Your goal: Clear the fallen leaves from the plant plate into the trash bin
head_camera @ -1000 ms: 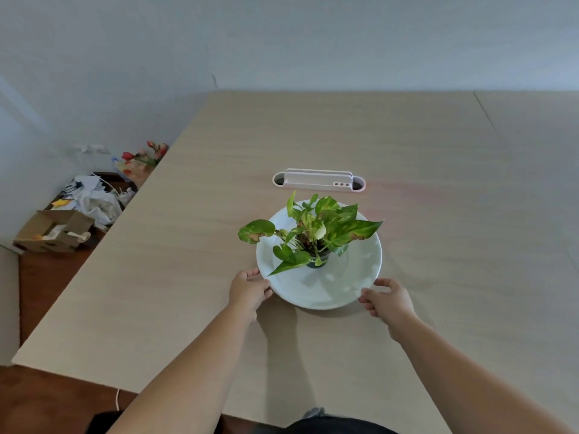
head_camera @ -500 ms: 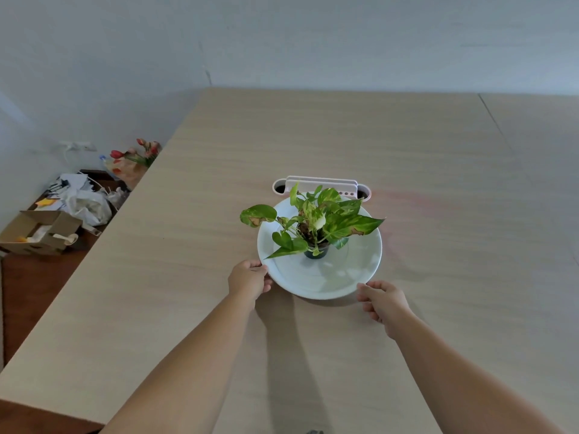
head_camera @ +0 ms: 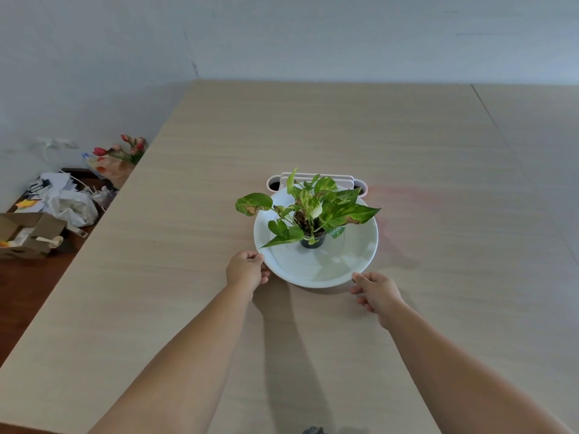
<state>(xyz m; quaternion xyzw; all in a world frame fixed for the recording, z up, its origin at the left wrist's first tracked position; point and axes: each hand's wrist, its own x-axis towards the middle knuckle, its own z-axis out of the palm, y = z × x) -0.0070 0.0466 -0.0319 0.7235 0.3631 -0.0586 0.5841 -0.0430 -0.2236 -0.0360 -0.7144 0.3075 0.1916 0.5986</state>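
A white plate (head_camera: pixel 326 270) lies on the light wooden table (head_camera: pixel 156 308), with a small dark pot (head_camera: pixel 311 242) standing on it. The pot holds a green plant (head_camera: pixel 313 211) whose leaves have some brown edges. The near half of the plate shows only shadows. My left hand (head_camera: pixel 246 270) grips the plate's near-left rim. My right hand (head_camera: pixel 377 292) rests on the table at the near-right rim, fingers loosely curled, thumb tip at the plate's edge. No trash bin is clearly in view.
A white oblong holder (head_camera: pixel 316 180) sits on the table just behind the plate. On the floor to the left are a cardboard box (head_camera: pixel 28 233) with scraps, crumpled paper and bags (head_camera: pixel 62 198), and a bunch of flowers (head_camera: pixel 122 155).
The plate with the plant has slid away from me, up to the white holder. My right hand has loosened from the rim and now sits beside it.
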